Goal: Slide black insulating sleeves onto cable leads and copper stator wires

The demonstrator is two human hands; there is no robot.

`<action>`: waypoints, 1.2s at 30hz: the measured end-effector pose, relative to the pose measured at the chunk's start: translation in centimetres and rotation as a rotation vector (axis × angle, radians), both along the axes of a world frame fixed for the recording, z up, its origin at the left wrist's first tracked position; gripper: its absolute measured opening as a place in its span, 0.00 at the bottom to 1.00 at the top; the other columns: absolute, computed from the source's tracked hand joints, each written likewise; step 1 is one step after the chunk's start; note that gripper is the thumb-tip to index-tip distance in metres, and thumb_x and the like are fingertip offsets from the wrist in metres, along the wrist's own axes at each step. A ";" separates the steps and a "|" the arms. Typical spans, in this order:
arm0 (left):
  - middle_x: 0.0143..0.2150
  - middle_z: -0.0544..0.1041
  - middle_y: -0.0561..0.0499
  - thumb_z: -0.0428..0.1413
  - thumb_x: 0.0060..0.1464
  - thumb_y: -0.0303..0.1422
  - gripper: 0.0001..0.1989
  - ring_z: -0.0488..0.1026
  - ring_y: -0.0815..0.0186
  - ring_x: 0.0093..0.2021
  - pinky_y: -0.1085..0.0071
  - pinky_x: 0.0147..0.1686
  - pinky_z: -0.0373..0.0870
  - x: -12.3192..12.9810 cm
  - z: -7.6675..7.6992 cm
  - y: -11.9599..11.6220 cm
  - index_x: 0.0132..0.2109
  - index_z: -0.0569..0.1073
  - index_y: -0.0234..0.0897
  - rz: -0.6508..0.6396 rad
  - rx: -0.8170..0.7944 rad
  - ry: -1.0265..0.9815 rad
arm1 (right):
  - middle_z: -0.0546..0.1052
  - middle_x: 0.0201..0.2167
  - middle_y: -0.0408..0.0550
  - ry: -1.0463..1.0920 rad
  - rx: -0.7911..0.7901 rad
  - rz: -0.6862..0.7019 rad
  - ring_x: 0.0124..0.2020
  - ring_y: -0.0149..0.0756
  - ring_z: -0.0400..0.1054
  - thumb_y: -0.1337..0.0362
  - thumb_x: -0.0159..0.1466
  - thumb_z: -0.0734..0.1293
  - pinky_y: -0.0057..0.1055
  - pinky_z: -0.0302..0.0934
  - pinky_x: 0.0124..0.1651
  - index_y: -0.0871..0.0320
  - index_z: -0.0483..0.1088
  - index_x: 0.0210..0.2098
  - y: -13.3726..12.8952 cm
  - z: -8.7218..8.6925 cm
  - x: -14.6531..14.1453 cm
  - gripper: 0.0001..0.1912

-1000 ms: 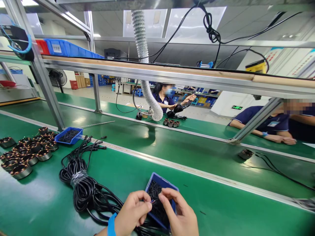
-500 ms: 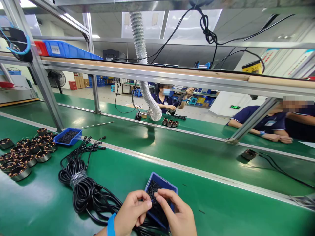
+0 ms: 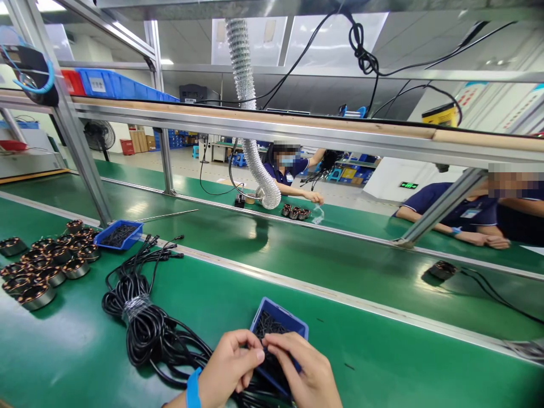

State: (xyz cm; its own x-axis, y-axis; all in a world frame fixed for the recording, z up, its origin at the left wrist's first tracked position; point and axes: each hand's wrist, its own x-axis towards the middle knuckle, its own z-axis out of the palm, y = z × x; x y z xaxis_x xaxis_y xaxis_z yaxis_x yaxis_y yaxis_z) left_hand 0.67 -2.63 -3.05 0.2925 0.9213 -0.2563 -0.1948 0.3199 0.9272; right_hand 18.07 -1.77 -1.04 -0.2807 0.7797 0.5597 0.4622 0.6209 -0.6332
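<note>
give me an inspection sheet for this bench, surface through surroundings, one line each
surface: green benchtop, glossy, no spill seen
job's things: near blue bin of small dark pieces below the hands; metal rings clustered at far left
clutter: two dark bits loose right of the near blue bin
grip: left hand and right hand pinched close together; anything between the fingertips too small to tell
cables: black bundle wrapped on the bench; knotted cord overhead
surroundings: flexible duct, people across the bench
</note>
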 end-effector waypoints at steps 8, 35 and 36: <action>0.31 0.68 0.56 0.66 0.44 0.42 0.21 0.63 0.75 0.22 0.78 0.19 0.54 0.2 0.4 -0.2 0.41 0.70 0.35 0.057 0.038 -0.163 | 0.79 0.51 0.51 -0.125 0.069 -0.037 0.54 0.44 0.72 0.67 0.68 0.63 0.40 0.69 0.55 0.50 0.74 0.55 0.6 -0.2 0.8 0.18; 0.60 0.68 0.37 0.56 0.37 0.23 0.29 0.60 0.44 0.63 0.49 0.63 0.52 -4.2 0.6 -1.8 0.52 0.70 0.34 -0.494 0.596 1.381 | 0.78 0.38 0.53 0.033 -0.366 -0.503 0.28 0.41 0.72 0.58 0.58 0.67 0.38 0.66 0.37 0.59 0.75 0.50 3.6 -2.7 4.6 0.22; 0.60 0.68 0.36 0.55 0.39 0.23 0.27 0.60 0.44 0.63 0.48 0.62 0.53 -3.7 0.0 -1.8 0.51 0.71 0.34 -0.494 0.610 1.437 | 0.79 0.36 0.52 0.024 -0.373 -0.530 0.27 0.40 0.72 0.61 0.57 0.67 0.38 0.66 0.37 0.60 0.76 0.48 4.1 -3.5 4.3 0.20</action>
State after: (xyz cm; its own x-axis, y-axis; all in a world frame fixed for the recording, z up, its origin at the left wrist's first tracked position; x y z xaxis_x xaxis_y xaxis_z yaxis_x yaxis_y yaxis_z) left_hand -3.00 -4.44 -3.01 0.4287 0.8771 -0.2166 0.8927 -0.3743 0.2510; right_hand 22.37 2.31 -4.53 0.2044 0.9524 0.2260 0.6286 0.0492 -0.7762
